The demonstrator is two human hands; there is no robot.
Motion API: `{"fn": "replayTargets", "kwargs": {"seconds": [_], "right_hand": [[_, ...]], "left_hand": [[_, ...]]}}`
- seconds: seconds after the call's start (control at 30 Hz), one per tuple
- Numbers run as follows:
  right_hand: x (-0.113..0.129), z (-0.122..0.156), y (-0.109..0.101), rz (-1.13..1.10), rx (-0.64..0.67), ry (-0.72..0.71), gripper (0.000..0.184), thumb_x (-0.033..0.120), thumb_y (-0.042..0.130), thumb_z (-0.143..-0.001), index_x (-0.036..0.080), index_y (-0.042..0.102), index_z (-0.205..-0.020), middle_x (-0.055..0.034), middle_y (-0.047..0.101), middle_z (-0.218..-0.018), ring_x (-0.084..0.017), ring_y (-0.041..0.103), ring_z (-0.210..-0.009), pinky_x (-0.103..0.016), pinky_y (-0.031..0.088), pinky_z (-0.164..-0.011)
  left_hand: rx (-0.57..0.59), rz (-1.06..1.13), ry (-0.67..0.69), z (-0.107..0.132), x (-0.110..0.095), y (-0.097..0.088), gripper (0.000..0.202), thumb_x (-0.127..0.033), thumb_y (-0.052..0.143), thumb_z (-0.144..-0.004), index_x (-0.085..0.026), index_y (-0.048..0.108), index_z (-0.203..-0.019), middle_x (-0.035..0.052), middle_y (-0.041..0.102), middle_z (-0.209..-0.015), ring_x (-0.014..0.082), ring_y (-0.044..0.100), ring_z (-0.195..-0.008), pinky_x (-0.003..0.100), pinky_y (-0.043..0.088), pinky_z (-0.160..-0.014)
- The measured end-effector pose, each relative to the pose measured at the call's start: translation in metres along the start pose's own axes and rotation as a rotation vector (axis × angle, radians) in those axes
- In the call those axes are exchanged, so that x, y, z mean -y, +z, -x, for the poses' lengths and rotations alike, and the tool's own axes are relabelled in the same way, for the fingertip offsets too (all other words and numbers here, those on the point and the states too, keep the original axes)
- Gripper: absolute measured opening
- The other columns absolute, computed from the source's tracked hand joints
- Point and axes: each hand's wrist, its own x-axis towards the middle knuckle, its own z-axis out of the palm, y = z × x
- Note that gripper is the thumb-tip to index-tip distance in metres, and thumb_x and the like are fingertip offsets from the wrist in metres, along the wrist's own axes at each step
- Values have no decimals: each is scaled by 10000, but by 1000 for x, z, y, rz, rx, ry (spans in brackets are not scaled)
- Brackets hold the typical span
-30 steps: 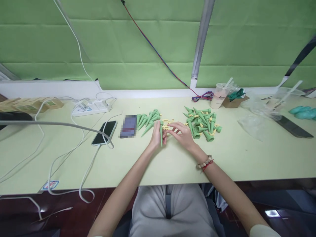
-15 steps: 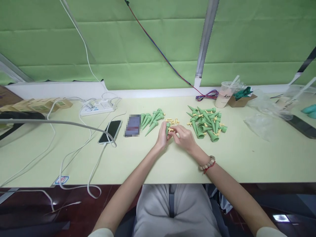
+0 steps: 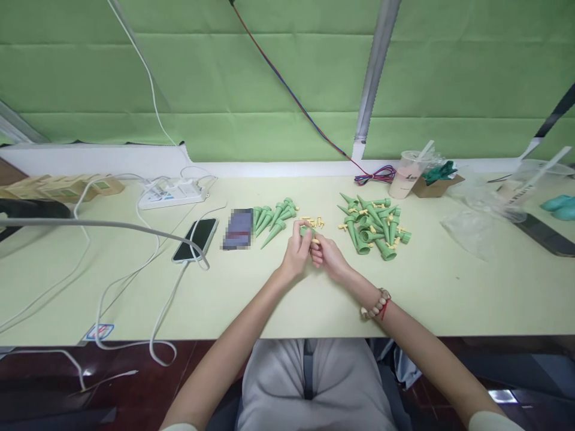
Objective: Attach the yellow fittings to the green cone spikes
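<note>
I've got both forearms (image 3: 238, 329) angled in, hands meeting just above the worktop (image 3: 404, 305), near its middle. Left hand (image 3: 295, 254) closed around a green spike (image 3: 306, 231); right hand (image 3: 331, 257) curled against it, pinching a yellow fitting (image 3: 315, 240). Spike: matte green, only a bit of it visible, rest behind fingers. Can't tell if the fitting is seated. Loose yellow fittings (image 3: 308, 221) lie just beyond.
</note>
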Motion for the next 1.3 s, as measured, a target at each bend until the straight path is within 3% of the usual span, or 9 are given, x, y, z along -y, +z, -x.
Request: {"fn": "replayTargets", "kwargs": {"seconds": [0.13, 0.23, 0.33, 0.47, 0.73, 1.0, 1.1, 1.2, 1.3], "right_hand": [[5, 4, -11, 530, -140, -385, 435, 559, 418, -882, 208, 531, -651, 8, 508, -541, -125, 455, -477, -257, 385, -536], [7, 3, -21, 744, -139, -516, 255, 449, 479, -893, 224, 590, -940, -10, 621, -783, -122, 511, -546, -259, 411, -590], [8, -1, -27, 747, -59, -567, 239, 391, 458, -915, 221, 608, -989, -61, 619, -988, -144, 576, -703, -270, 446, -623], [8, -7, -32, 673, 7, -550, 214, 374, 531, -881, 206, 664, -873, -69, 627, -929, -165, 589, -791, -278, 468, -629], [6, -13, -41, 477, 68, -440, 207, 387, 682, -734, 187, 705, -778, -75, 657, -925, -164, 611, -794, -243, 472, -549], [6, -10, -26, 407, -4, -381, 343, 508, 692, -694, 180, 604, -645, -21, 609, -670, -133, 558, -617, -227, 443, -475], [5, -7, -18, 297, -20, -323, 420, 582, 697, -656, 189, 559, -600, -7, 571, -606, -131, 540, -571, -228, 427, -442], [5, -3, -10, 89, 76, -150, 477, 630, 697, -627, 187, 530, -571, 0, 549, -565, -121, 524, -533, -227, 420, -429], [7, 2, -5, -105, 162, 13, 453, 580, 733, -628, 164, 555, -612, -5, 564, -623, -86, 477, -506, -203, 391, -409]], "left_hand": [[-111, 141, -27, -7, -1, 2, 382, -592, 369, -873, -225, 437, -958, -107, 301, -421, 73, 310, -318, 194, 204, -377], [-97, 260, -160, -13, -5, 0, 407, -604, 355, -861, -216, 471, -903, -106, 245, -380, 67, 194, -278, 201, 122, -341], [57, 364, -363, -16, -11, -6, 443, -584, 294, -869, -200, 453, -714, -85, 227, -331, 75, 188, -239, 216, 113, -316], [152, 430, -536, -15, -18, -14, 481, -569, 311, -857, -212, 360, -539, -68, 207, -317, 66, 208, -232, 220, 198, -324], [208, 520, -609, -14, -19, -18, 455, -525, 318, -875, -169, 537, -696, -79, 252, -338, 59, 200, -206, 201, 160, -302], [193, 238, -522, -13, -4, -17, 573, -646, 291, -848, -209, 346, -482, -55, 227, -332, 63, 190, -253, 207, 112, -306], [88, 131, -381, -12, 5, -15, 599, -661, 260, -854, -218, 289, -453, -43, 217, -317, 72, 202, -276, 215, 147, -322], [-80, 44, -138, -11, 13, -13, 581, -686, 266, -849, -203, 407, -558, -42, 305, -366, 93, 300, -340, 217, 253, -374], [-165, -39, 15, -9, 14, -12, 542, -677, 249, -862, -204, 497, -771, -45, 393, -452, 112, 372, -401, 226, 292, -411]]}}
